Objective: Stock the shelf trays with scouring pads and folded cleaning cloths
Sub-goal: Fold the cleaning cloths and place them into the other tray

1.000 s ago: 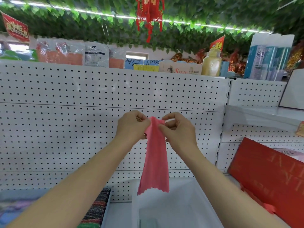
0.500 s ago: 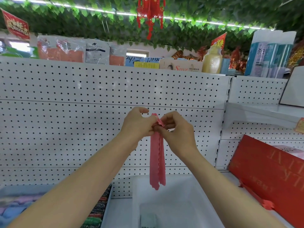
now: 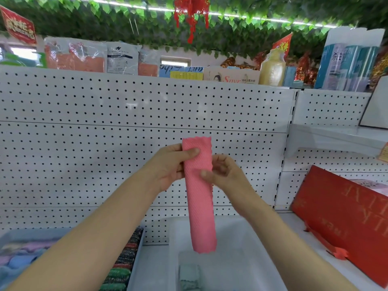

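Observation:
A pink cleaning cloth (image 3: 199, 198), folded into a long narrow strip, hangs upright in front of the pegboard. My left hand (image 3: 168, 166) pinches its upper part, thumb across the front. My right hand (image 3: 224, 175) pinches the strip a little lower on its right edge. The strip's bottom end dangles over a white tray (image 3: 258, 255) that holds a greenish folded item (image 3: 189, 276) at its near end. To the left, a second tray (image 3: 136, 263) holds striped scouring pads (image 3: 123, 263) and pastel cloths (image 3: 19, 259).
White pegboard (image 3: 105, 154) backs the shelf. A red box (image 3: 346, 219) leans at the right. Packaged goods, a yellow bottle (image 3: 271, 68) and blue-white packs (image 3: 348, 59) line the top shelf under green leaf garlands.
The cloth went from a loosely hanging sheet to a flat narrow strip. Both hands slid down from its top edge, so the top now sticks up above my left hand.

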